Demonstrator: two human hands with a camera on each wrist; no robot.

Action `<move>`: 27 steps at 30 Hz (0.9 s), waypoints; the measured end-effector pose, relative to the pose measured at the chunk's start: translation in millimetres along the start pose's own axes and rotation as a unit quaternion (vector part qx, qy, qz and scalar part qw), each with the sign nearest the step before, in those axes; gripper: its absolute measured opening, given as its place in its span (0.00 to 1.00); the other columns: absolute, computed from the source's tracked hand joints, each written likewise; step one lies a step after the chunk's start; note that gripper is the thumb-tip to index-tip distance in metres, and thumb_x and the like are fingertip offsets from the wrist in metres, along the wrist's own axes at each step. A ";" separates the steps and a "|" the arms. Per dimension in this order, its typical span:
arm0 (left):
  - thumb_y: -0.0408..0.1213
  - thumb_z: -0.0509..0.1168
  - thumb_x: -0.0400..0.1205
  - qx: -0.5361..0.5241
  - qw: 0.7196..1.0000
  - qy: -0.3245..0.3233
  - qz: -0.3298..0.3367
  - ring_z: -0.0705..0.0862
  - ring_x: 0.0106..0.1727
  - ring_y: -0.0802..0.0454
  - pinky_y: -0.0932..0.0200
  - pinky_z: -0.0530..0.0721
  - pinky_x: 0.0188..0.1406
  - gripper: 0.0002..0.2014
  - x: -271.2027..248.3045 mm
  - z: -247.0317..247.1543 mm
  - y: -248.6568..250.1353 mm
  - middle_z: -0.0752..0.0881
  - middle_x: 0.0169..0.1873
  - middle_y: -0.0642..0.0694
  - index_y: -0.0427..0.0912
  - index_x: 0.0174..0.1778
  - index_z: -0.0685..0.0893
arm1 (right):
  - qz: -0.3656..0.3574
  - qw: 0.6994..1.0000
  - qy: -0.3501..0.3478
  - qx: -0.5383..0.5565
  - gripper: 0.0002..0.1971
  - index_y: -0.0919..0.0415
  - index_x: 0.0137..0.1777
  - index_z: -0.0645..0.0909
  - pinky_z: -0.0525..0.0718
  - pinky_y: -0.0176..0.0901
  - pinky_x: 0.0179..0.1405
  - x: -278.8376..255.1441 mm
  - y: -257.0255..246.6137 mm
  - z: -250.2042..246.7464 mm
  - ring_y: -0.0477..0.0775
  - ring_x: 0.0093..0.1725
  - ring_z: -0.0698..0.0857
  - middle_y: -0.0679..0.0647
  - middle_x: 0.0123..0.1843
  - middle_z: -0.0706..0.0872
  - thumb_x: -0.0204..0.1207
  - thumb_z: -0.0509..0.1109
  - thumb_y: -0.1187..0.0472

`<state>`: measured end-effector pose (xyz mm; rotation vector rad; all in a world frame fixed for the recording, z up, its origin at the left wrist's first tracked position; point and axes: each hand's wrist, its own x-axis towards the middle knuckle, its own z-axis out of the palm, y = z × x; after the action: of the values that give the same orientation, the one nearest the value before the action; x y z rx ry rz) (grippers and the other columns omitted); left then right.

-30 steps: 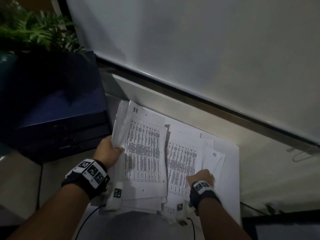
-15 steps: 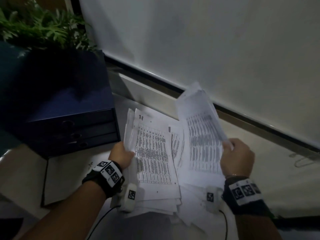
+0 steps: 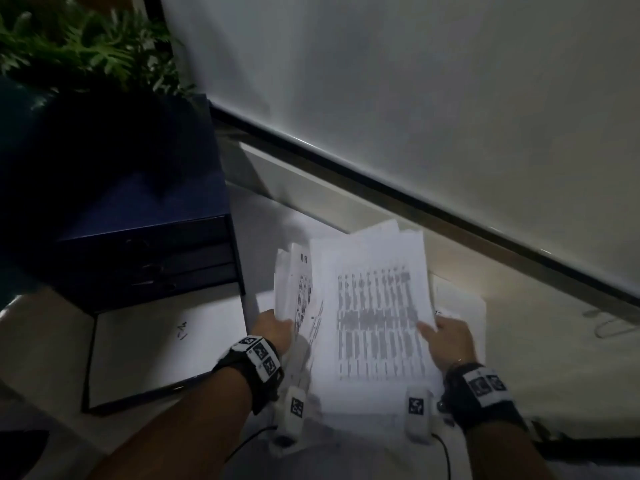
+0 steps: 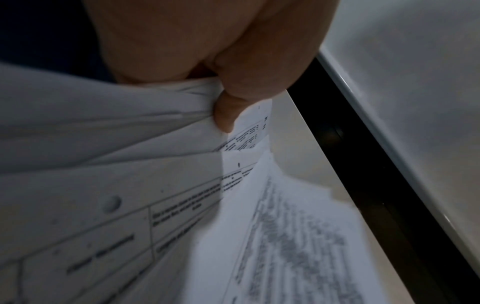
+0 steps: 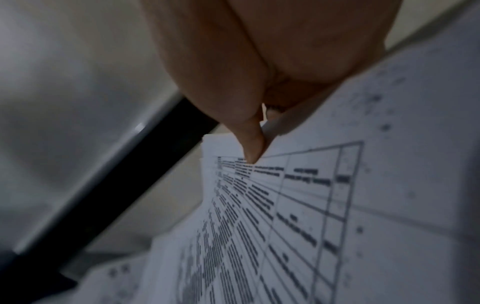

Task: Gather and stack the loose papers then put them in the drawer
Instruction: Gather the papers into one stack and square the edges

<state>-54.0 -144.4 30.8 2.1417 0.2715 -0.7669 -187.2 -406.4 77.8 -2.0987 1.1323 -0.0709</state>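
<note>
The left hand (image 3: 273, 329) clamps its thumb (image 4: 228, 111) and fingers on the left edge of a fanned bundle of printed papers (image 3: 298, 292). The right hand (image 3: 450, 337) pinches the right edge of a printed table sheet (image 3: 377, 313) — thumb (image 5: 249, 142) on top — laid over that bundle. Beneath both hands, more loose sheets (image 3: 464, 303) lie on the bench (image 3: 540, 358). Left of the left fingers stands a dark blue drawer unit (image 3: 152, 258), drawers closed — a leafy plant (image 3: 86, 50) lies beyond it.
</note>
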 end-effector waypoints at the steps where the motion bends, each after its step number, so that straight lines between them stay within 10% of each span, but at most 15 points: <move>1: 0.35 0.64 0.83 0.002 1.000 0.007 -0.008 0.86 0.57 0.37 0.57 0.82 0.48 0.18 0.6 0.6 -0.4 0.87 0.58 0.35 0.30 0.66 0.82 | 0.016 1.000 -0.018 -0.005 0.12 0.71 0.59 0.88 0.84 0.45 0.50 2.2 12.3 14.7 0.57 0.44 0.87 0.62 0.51 0.92 0.79 0.73 0.65; 7: 0.34 0.61 0.82 -0.040 0.999 0.011 -0.016 0.86 0.55 0.37 0.49 0.86 0.58 0.18 10.6 6.6 -1.7 0.87 0.57 0.36 0.34 0.67 0.78 | 0.022 0.997 -0.062 -0.030 0.28 0.57 0.83 0.68 0.73 0.33 0.64 2.0 28.3 51.5 0.59 0.71 0.80 0.55 0.80 0.75 0.83 0.61 0.71; 14: 0.30 0.63 0.82 0.000 0.999 0.007 0.040 0.85 0.47 0.41 0.49 0.88 0.51 0.16 8.3 17.4 -5.2 0.83 0.48 0.41 0.38 0.66 0.73 | -0.045 0.969 -0.137 -0.202 0.34 0.57 0.86 0.62 0.62 0.47 0.80 -10.2 6.2 99.7 0.59 0.81 0.65 0.57 0.82 0.67 0.83 0.66 0.46; 19: 0.30 0.70 0.80 -0.084 0.988 0.005 0.126 0.88 0.43 0.47 0.53 0.88 0.39 0.15 3.2 0.5 -1.3 0.87 0.43 0.45 0.41 0.62 0.78 | 0.011 0.997 -0.079 -0.010 0.51 0.57 0.87 0.56 0.63 0.57 0.81 -2.6 2.5 84.0 0.62 0.84 0.62 0.57 0.86 0.61 0.69 0.80 0.42; 23: 0.28 0.71 0.80 -0.192 0.959 -0.068 0.196 0.90 0.53 0.45 0.51 0.88 0.52 0.15 -9.8 -30.5 17.8 0.92 0.49 0.46 0.38 0.62 0.83 | 0.003 0.968 -0.102 0.227 0.58 0.46 0.82 0.63 0.75 0.69 0.73 3.7 -17.8 44.1 0.60 0.74 0.79 0.52 0.78 0.77 0.51 0.89 0.41; 27: 0.22 0.69 0.79 -0.247 0.921 -0.087 0.290 0.91 0.53 0.58 0.58 0.88 0.57 0.19 -37.0 -52.5 54.6 0.91 0.52 0.48 0.32 0.67 0.81 | -0.080 0.947 -0.055 0.305 0.35 0.58 0.60 0.86 0.86 0.64 0.63 -6.2 -58.9 7.1 0.55 0.54 0.92 0.53 0.53 0.93 0.54 0.89 0.45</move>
<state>-36.9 -136.4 113.0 1.5374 -0.2421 -0.4664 -147.1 -377.7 111.3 -1.6066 0.7445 -0.3331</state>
